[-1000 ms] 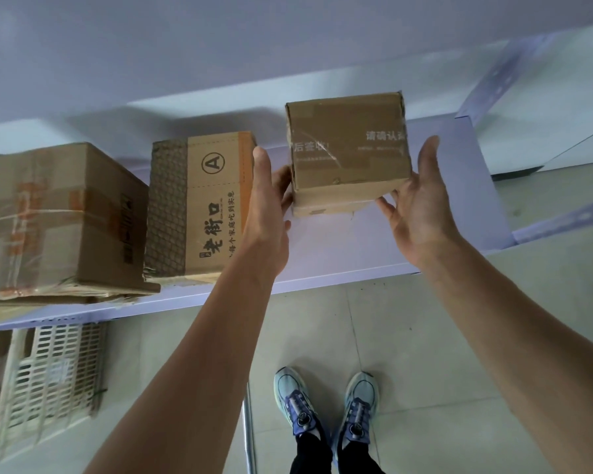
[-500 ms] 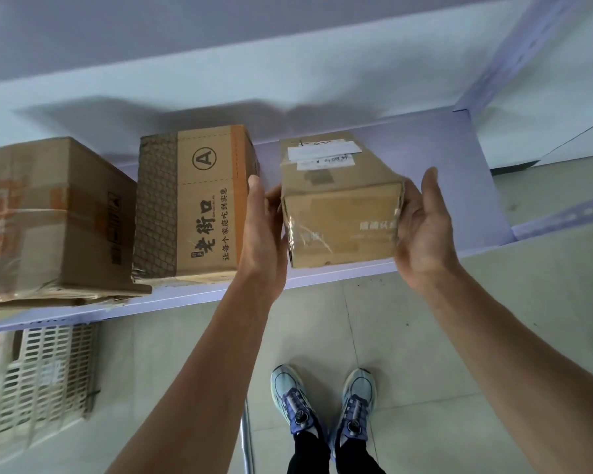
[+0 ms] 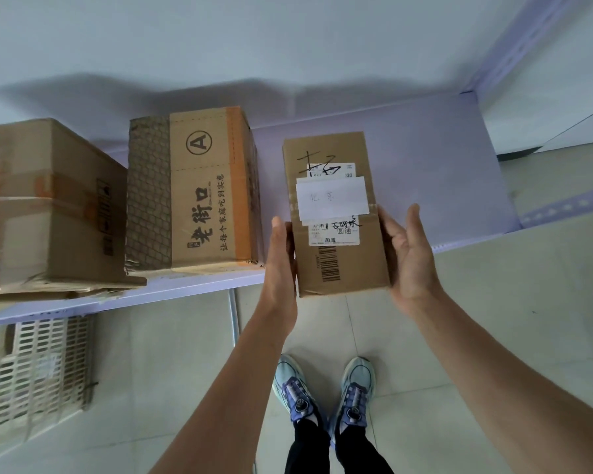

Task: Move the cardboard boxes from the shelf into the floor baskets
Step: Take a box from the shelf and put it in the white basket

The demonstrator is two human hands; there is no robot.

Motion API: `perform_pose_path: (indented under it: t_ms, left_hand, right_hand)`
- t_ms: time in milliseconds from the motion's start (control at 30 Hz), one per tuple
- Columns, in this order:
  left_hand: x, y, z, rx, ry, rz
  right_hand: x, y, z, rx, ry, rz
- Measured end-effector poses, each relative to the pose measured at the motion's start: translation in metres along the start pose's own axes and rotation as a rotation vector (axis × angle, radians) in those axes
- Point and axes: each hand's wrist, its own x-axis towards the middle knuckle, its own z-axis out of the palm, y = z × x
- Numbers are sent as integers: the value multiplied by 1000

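A small cardboard box (image 3: 343,268) with white shipping labels and a barcode on top is clamped between my two hands at the front edge of the lilac shelf (image 3: 442,186). My left hand (image 3: 281,261) presses flat on its left side. My right hand (image 3: 408,258) presses on its right side, fingers pointing up. The box's near end hangs past the shelf edge. Left of it, a taller box marked "A" (image 3: 192,193) stands on the shelf, and a large taped box (image 3: 45,206) sits further left. A white slatted floor basket (image 3: 35,374) lies below the shelf at lower left.
Flattened cardboard (image 3: 65,292) lies under the large taped box. A metal shelf post (image 3: 233,319) runs down by my left wrist. My feet in blue shoes (image 3: 322,391) stand on the pale tiled floor (image 3: 510,302). The white wall is behind the shelf.
The small box, held between both hands, has come down and toward me and tipped so its labelled top faces the camera. My view has tilted lower.
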Motion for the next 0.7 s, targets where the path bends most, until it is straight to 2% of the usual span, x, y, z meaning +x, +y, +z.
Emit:
perform_pose_path:
  t_ms: [167, 333, 533, 700]
  left_hand:
    - [1, -5, 1, 17, -29, 29]
    - [-13, 11, 0, 24, -115, 107]
    - [-62, 49, -10, -24, -188, 230]
    - [-119, 77, -27, -50, -191, 267]
  right_hand:
    - [-2, 8, 8, -13, 31, -24]
    - [-27, -8, 21, 21, 12, -127]
    - [-78, -40, 51, 29, 9, -231]
    - [-130, -53, 76, 23, -27, -256]
